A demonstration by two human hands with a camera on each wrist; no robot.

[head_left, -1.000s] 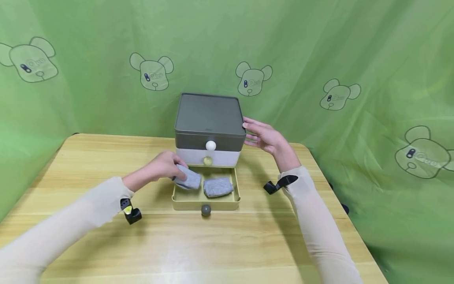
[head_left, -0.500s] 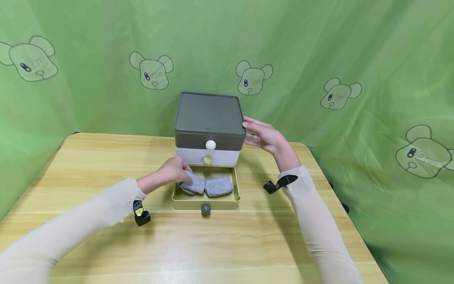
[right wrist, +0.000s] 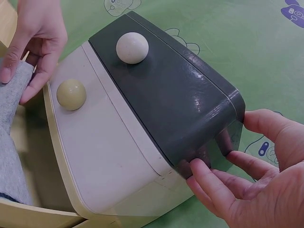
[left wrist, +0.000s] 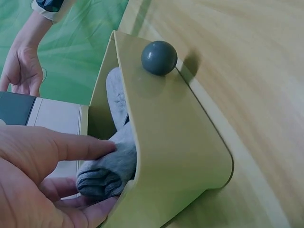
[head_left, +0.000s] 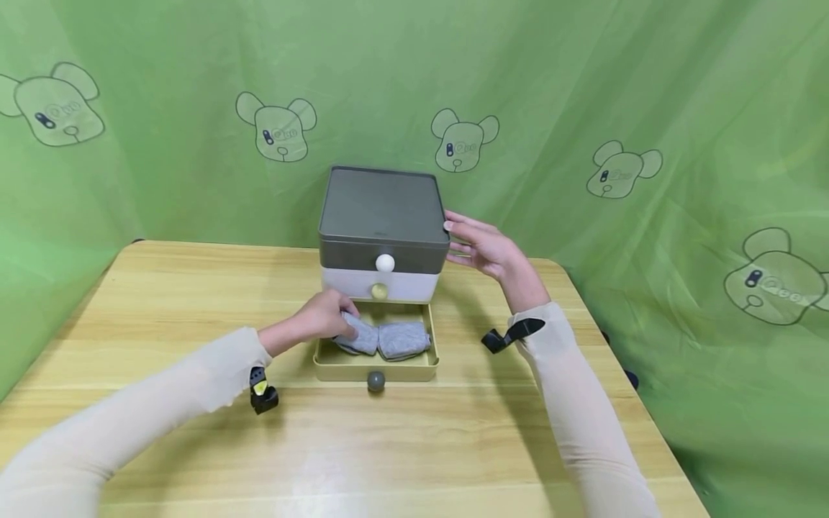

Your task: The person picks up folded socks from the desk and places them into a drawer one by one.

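My left hand (head_left: 324, 315) holds a folded grey sock bundle (head_left: 363, 339) at its left end, thumb on one side and fingers on the other. The bundle lies in the pulled-out yellow bottom drawer (head_left: 346, 373), and its rolled end shows in the left wrist view. A second grey sock bundle (head_left: 403, 339) lies right beside it, the two touching. With fingers extended, my right hand (head_left: 482, 248) rests against the right side of the small drawer cabinet (head_left: 385, 205). In the right wrist view its fingertips touch the dark top drawer unit (right wrist: 175, 99).
Above the pulled-out drawer sit a white drawer (head_left: 346, 283) with a yellow knob (head_left: 379, 291) and a dark one with a white knob (head_left: 385, 263), both closed. A grey knob (head_left: 376, 381) projects from the bottom drawer. Behind the wooden table (head_left: 414, 453) hangs a green curtain (head_left: 376, 72).
My left hand has moved right and lowered its sock bundle into the drawer against the other one, which has shifted slightly right. My right hand has stayed at the cabinet's side.
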